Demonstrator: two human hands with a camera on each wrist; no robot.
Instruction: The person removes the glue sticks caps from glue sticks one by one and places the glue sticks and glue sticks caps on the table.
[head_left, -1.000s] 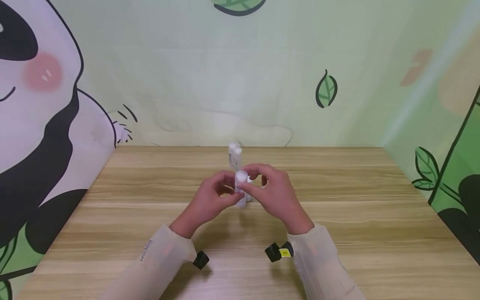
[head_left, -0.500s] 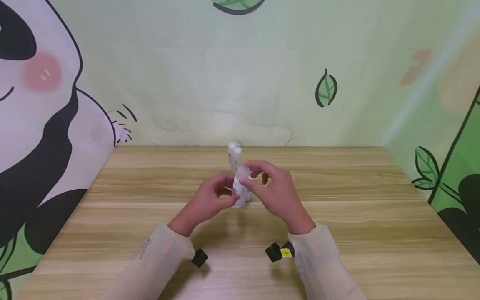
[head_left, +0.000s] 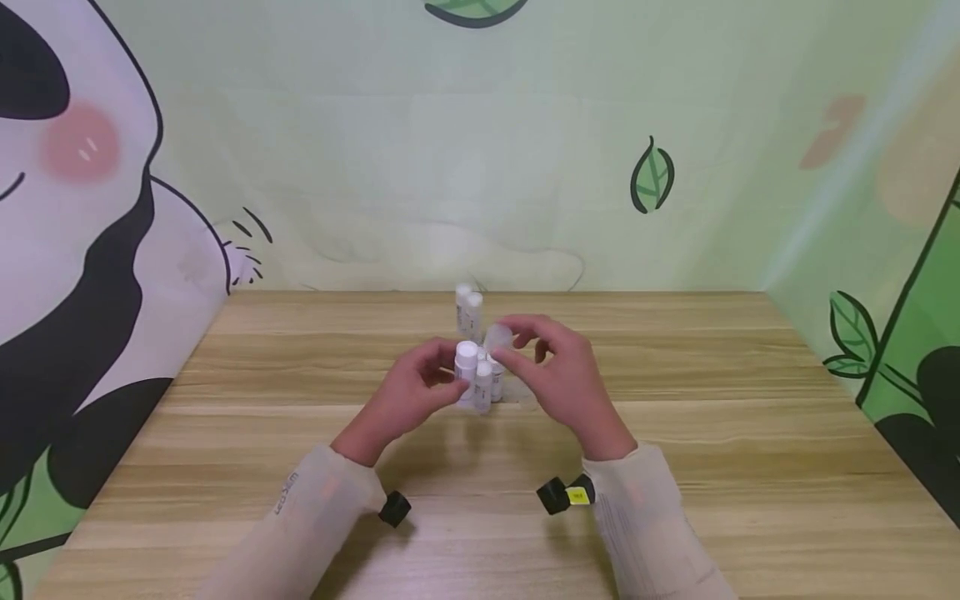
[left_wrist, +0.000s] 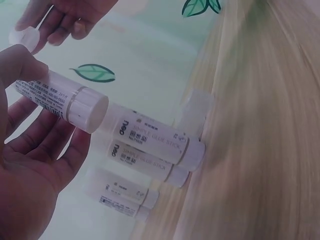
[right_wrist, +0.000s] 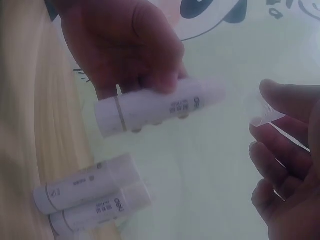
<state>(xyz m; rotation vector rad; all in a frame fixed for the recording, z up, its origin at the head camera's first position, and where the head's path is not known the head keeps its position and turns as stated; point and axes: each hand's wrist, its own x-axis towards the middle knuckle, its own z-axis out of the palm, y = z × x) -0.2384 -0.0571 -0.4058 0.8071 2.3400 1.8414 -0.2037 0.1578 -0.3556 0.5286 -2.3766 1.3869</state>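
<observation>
My left hand (head_left: 408,396) grips a white glue stick (head_left: 466,367) around its barrel, above the table. In the right wrist view this glue stick (right_wrist: 145,111) shows an uncapped, paler end. My right hand (head_left: 558,371) pinches a translucent cap (head_left: 498,337) between thumb and fingertip, apart from the stick and to its right. The cap (right_wrist: 266,111) also shows in the right wrist view. Just below the hands stand upright glue sticks, one in front (head_left: 483,387) and another (head_left: 497,382) partly behind it. Their print reads "Simple Glue Stick" in the left wrist view.
Farther back, two more glue sticks (head_left: 472,317) stand close together near the wall. A pale translucent piece (left_wrist: 196,111), blurred, sits on the wooden table (head_left: 712,417) beside the nearer sticks. A printed panda-and-leaf backdrop (head_left: 360,167) rises behind the table.
The cap has come off the glue stick. My right hand has moved up and to the right with it, while my left hand has drawn slightly left with the stick, uncovering those standing behind.
</observation>
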